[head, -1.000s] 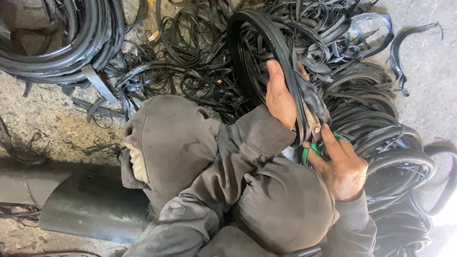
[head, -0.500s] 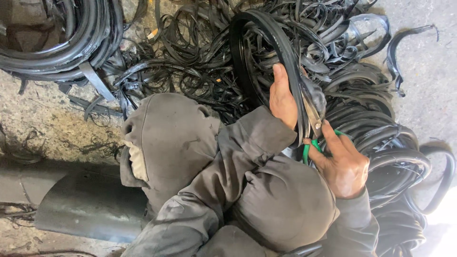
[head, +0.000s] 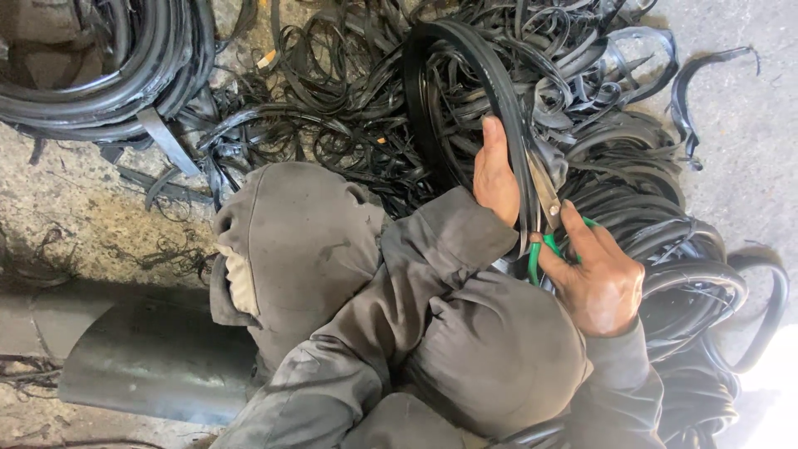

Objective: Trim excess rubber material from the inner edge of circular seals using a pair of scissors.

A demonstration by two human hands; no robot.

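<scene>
The black rubber ring [head: 490,91] stands up on its edge in the middle of the big pile of rubber strips [head: 349,125], just in front of the person's knees. The left hand [head: 496,179] is wrapped around the ring's rim, fingers pointing up, thumb hidden behind the rubber. The right hand [head: 597,278] holds scissors with green handles [head: 539,249], fingers closed through the loops, and the metal blades poke up along the rim — right beside the left hand.

That is the risky part, I think. The blades sit so close to the left fingers that a slip could nick them. The rubber looks thick and springy, so the scissors may jam or jump. The ring could also tip over into the pile if the left hand lets go.

Both arms are bent and reach forward over the knees, in dirty grey sleeves [head: 432,249]. A dark curved pipe [head: 150,366] lies on the ground to the left — well apart from the hands
</scene>
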